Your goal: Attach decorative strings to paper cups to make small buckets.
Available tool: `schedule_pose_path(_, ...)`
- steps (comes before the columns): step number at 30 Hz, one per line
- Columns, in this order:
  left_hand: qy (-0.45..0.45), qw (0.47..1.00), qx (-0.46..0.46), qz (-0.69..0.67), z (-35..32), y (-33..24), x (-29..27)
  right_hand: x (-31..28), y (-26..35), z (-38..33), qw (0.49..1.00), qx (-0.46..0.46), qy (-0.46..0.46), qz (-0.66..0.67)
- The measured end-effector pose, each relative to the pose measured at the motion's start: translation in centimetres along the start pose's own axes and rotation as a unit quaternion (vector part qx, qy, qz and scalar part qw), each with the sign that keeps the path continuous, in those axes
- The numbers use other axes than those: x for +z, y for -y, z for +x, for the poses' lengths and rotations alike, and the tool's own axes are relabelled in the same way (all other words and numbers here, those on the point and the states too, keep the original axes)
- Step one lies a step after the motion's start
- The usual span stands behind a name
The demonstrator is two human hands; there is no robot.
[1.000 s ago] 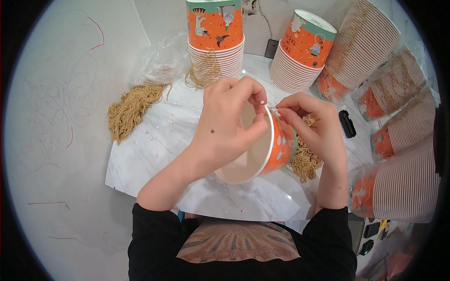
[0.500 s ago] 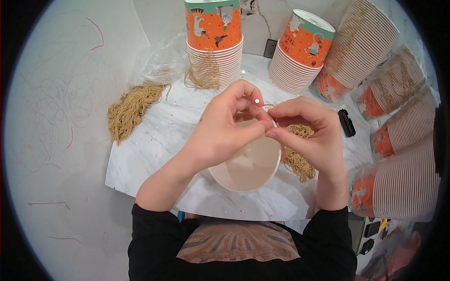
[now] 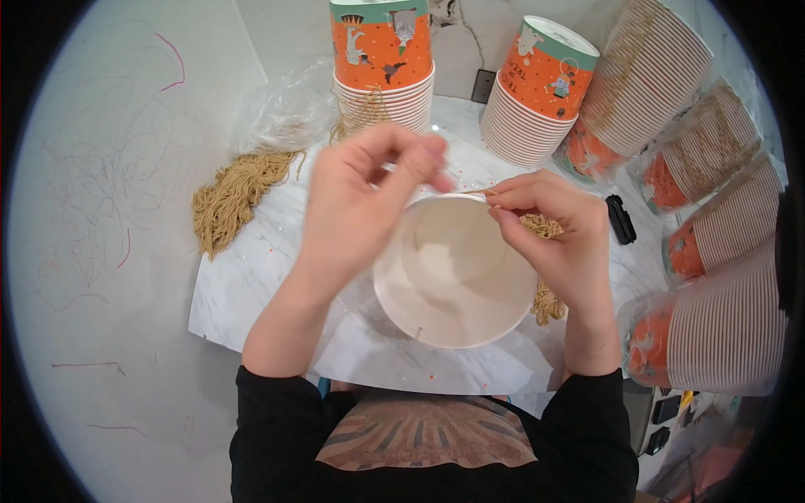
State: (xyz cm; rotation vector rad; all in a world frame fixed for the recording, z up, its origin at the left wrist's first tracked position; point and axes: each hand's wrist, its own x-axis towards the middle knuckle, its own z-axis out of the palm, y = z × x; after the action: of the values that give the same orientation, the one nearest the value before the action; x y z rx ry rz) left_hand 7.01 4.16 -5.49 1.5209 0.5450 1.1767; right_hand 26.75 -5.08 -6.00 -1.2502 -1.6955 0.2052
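A white-lined paper bucket point(image 3: 453, 314) stands mouth up on the table in front of me, with a thin strand seen curving along its inner wall. At its far right rim, my right hand point(image 3: 558, 222) pinches a tan cord point(image 3: 476, 191) between thumb and forefinger. The cord runs leftward above the far rim. My left hand point(image 3: 360, 197) hovers over the bucket's left side, fingers curled and smeared by motion, so whether it grips anything does not show. A small dark spot, perhaps a cord end or hole, marks the near wall.
Tan cord bundles point(image 3: 239, 197) lie at the left and beneath my right hand. Orange and green bucket stacks point(image 3: 381, 50) stand at the back, with more bagged stacks point(image 3: 721, 318) along the right. A black clip-like object point(image 3: 620, 220) rests at right; a clear plastic bag point(image 3: 289, 109) lies back left.
My left hand has pulled away from the right hand, up and to the left. The right hand keeps its pinch near the rim. The bucket's mouth has shifted right and shows more fully.
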Motion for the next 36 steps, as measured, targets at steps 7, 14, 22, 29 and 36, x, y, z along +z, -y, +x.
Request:
schedule_pose_path(7, -0.032, 0.826, 0.163, 0.538, 1.5, 1.5, -4.4, -0.4, 0.3, 0.5, 1.000, 0.006, 0.013, 0.003)
schedule_pose_path(14, 0.247, 0.962, -0.035, 0.112, 0.6, 2.4, -0.9, -0.6, 0.1, 0.5, 0.999, -0.019, 0.034, 0.000)
schedule_pose_path(22, 0.150, 0.985, -0.059, 0.059, -0.1, 0.8, -0.5, -0.6, 0.3, 0.5, 0.998, -0.035, 0.061, 0.001)
schedule_pose_path(29, 0.164, 0.964, -0.166, -0.125, -0.2, -2.6, -2.1, -1.2, -0.6, 0.6, 0.995, -0.028, 0.087, 0.044)
schedule_pose_path(36, 0.206, 0.909, -0.243, -0.267, -0.4, -4.1, -2.1, -0.4, -1.6, 1.4, 0.985, 0.030, 0.147, 0.086)
